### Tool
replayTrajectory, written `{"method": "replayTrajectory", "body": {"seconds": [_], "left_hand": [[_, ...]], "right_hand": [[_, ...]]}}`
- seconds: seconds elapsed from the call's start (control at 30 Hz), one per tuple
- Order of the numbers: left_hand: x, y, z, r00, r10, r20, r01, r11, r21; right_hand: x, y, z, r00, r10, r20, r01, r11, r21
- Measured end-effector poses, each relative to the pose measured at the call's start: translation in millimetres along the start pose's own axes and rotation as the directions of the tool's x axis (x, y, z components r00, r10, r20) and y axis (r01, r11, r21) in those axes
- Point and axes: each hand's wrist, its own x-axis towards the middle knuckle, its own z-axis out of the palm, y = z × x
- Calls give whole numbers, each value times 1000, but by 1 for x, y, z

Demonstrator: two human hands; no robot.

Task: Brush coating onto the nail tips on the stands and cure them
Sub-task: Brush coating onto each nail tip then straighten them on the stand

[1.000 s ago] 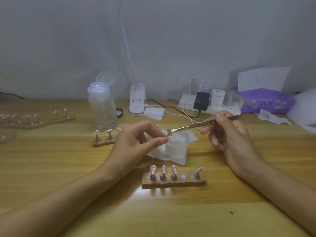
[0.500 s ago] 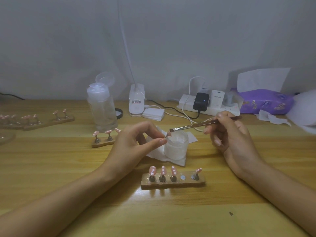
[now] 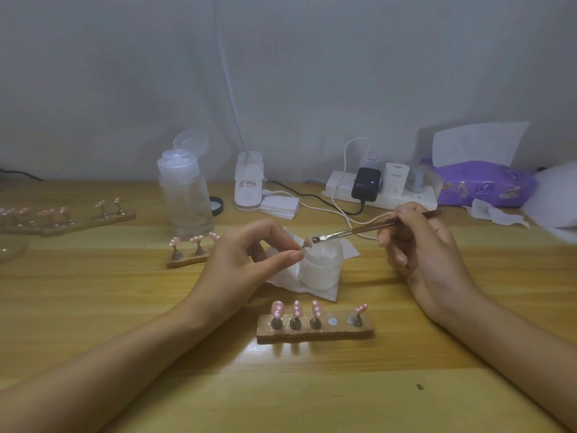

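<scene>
My left hand (image 3: 246, 260) pinches a small nail tip on its peg (image 3: 307, 242) between thumb and forefinger, above the frosted jar (image 3: 321, 267). My right hand (image 3: 418, 245) grips a thin brush (image 3: 352, 231), whose bristles touch that nail tip. Near me lies a wooden stand (image 3: 315, 331) bearing several pink dotted nail tips, with one bare socket (image 3: 332, 322). A smaller stand (image 3: 187, 251) with three tips sits left of my left hand.
A clear bottle (image 3: 185, 195) stands behind the small stand. Long stands with tips (image 3: 62, 215) lie at far left. A white lamp base (image 3: 249, 182), pads (image 3: 279, 207), power strip (image 3: 381, 190) with cables and a purple tissue pack (image 3: 484, 185) line the back.
The brush lifted slightly off the nail tip half a second ago and now touches it again. My left hand has barely moved.
</scene>
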Motion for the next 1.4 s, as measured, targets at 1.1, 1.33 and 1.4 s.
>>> {"method": "replayTrajectory", "body": {"seconds": [1.1,1.33,1.4], "left_hand": [[0,-3,-1,1000,-10,-3,10,1000,9],[1,-4,-1,1000,8,-15,-8,1000,22],[0,-4,-1,1000,10,-13,-10,1000,22]], "right_hand": [[-3,-1,2,999,-34,-1,34,999,-29],[-2,0,1,999,-33,-2,33,998,-49],[-2,-1,1,999,-41,20,42,998,-36]]}}
